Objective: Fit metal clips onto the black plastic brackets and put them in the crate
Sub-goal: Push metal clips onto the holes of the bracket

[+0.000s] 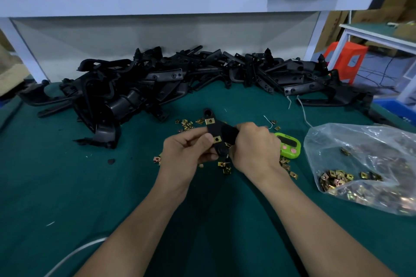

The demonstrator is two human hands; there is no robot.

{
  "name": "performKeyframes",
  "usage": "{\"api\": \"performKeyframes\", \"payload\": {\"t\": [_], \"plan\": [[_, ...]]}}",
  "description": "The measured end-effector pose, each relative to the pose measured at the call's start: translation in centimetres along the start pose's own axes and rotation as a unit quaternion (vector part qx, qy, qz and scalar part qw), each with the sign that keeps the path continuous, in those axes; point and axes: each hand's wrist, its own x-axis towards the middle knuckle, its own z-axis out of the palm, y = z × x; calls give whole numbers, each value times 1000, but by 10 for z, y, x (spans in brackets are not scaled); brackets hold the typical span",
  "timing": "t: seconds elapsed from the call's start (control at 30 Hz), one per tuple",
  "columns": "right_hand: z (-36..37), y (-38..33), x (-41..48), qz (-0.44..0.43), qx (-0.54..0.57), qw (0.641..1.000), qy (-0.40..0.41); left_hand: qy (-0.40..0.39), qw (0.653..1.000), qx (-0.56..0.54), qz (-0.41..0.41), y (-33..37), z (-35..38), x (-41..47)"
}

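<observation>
While both hands hold one bracket (225, 131) just above the mat (67, 186), two clips (209, 121) already sit on it. The left hand (184, 150) pinches it, thumb beside the near clip; the right hand (254, 148) curls round its other end. Fitting seems near done. Next probably comes the crate, which is not plainly in view.

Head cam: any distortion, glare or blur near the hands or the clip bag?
Head view: wide-angle bowing curves the white shelf; glare streaks on the plastic bag veil many of the clips inside; the left hand, right hand and the bracket they grip are reasonably sharp; light is even, shadows soft.
</observation>
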Motion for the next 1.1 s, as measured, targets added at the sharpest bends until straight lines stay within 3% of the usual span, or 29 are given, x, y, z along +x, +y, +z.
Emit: {"api": "performKeyframes", "payload": {"t": [0.23, 0.37, 0.47, 0.53, 0.63, 0.7, 0.8, 0.93, 1.0, 1.03, 1.1], "plan": [[-51, 6, -3, 0, -14, 1000, 6, 16, 994, -99, -44, 27, 25, 4], [-97, 39, -8, 48, 1, 994, -95, 23, 992, -99, -79, 37, 69, 8], [-133, 92, -19, 68, 154, 962, -215, 11, 988, -97, -117, 44, 117, 13], [-152, 132, -37, 106, 339, 902, -246, -30, 983, -96, -155, 45, 154, 20], [-166, 183, -72, 206, 602, 753, -170, -99, 968, -86, -213, 40, 217, 27], [-166, 210, -94, 268, 694, 660, -105, -144, 956, -64, -247, 31, 260, 28], [-164, 247, -113, 328, 731, 598, -37, -228, 935, -34, -269, 22, 327, 24], [-191, 306, -58, 382, 729, 565, 65, -287, 906, -70, -303, 29, 401, 31], [-210, 339, -8, 411, 701, 568, 131, -273, 914, -58, -296, 33, 418, 38], [-213, 355, 15, 436, 669, 582, 152, -257, 922, -44, -285, 33, 420, 41], [-201, 375, 46, 489, 552, 662, 132, -226, 943, 1, -245, 33, 415, 51]]}}
